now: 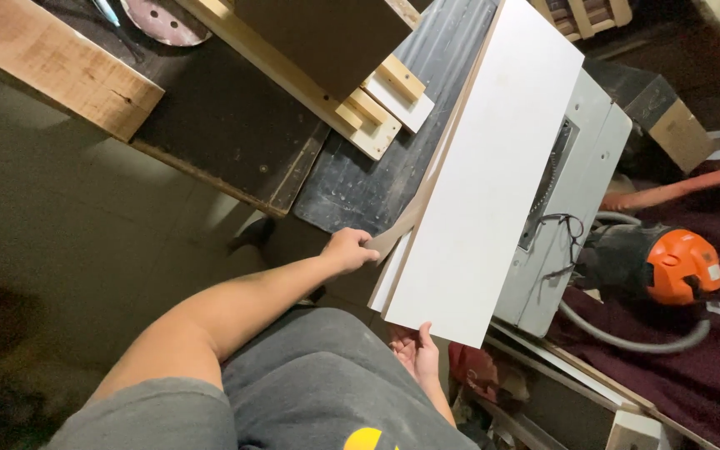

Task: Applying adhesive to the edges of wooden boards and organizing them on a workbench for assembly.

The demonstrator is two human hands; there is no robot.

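Observation:
A long white laminated board (493, 167) lies tilted over a white table saw (581, 179), running from the top of the view down toward me. My left hand (350, 249) pinches a thin brown strip (414, 212) that runs along the board's left edge. My right hand (416, 350) holds the board's near end from underneath, thumb on the near edge. The saw blade slot shows just right of the board.
A dark ribbed mat (393, 142) and a wooden jig (360, 108) lie left of the board. An orange and black power tool (668, 267) with a grey hose sits at right. A thick timber beam (52, 62) and a sanding disc (164, 21) are at top left.

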